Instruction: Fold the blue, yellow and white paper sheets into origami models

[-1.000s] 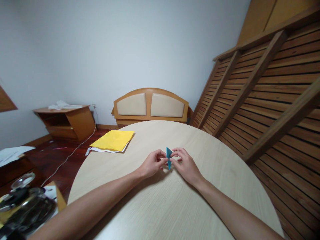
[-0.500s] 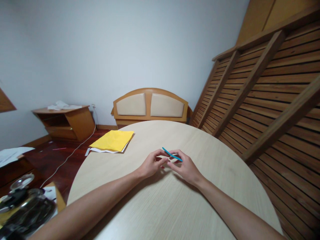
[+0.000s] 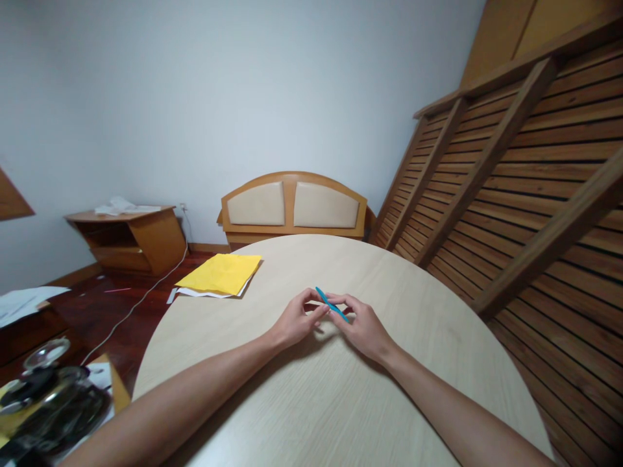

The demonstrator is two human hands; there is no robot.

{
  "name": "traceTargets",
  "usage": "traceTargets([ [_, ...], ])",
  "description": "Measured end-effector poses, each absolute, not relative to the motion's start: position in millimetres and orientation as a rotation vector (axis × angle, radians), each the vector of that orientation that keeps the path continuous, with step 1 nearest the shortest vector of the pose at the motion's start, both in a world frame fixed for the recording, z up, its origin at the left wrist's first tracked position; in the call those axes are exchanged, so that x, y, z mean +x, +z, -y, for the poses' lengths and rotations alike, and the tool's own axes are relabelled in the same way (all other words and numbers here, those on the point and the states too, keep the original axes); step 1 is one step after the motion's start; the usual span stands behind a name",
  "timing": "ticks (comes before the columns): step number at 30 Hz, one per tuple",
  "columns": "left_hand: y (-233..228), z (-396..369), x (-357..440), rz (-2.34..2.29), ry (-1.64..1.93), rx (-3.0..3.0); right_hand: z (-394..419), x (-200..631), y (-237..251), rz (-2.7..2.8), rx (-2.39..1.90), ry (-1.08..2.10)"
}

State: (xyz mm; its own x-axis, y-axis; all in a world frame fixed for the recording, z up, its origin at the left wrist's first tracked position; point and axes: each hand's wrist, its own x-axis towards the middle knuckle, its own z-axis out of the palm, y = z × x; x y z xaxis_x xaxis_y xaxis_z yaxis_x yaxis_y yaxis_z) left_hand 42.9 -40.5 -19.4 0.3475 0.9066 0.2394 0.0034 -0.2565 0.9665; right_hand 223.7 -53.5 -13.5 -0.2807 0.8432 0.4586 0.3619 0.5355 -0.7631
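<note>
Blue paper (image 3: 331,303), folded small and now seen nearly edge-on as a thin slanting strip, sits pinched between your two hands just above the middle of the round wooden table (image 3: 438,337). Your left hand (image 3: 294,321) has its thumb and forefinger closed narrowly on the lower end of the strip, the other fingers curled under. Your right hand (image 3: 363,327) pinches the same piece from the other side, fingertips meeting your left hand's at the centre of the frame, wrist resting low over the tabletop. Both forearms run in from the bottom corners.

Judging from the pose, you are in the middle of a fold: the paper is held flat between the fingertips as if a crease is being pressed or a flap is about to be opened. The next move probably calls for a firm hold with one hand while the other slides along the edge, keeping corners lined up; the piece is small, so a loose pinch could let it slip or skew the crease.

Toward the centre left, a yellow sheet (image 3: 221,272) lies on white paper at the table's far edge, well apart from your hands. A padded bench (image 3: 293,206) stands behind the table against the wall, and a low wooden cabinet (image 3: 129,237) sits at the left.
</note>
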Motion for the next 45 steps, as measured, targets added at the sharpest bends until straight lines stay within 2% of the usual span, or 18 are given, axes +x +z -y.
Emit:
traceTargets([
  [4,-23,39,43,-0.866,1.086,1.582,53,224,-12,1.881,-1.016,0.628],
  [27,-17,40,40,-0.795,1.116,1.709,50,226,-16,1.725,-0.871,0.951],
  [45,-19,36,33,-0.776,1.065,1.651,41,232,-18,1.641,-0.818,0.985],
])
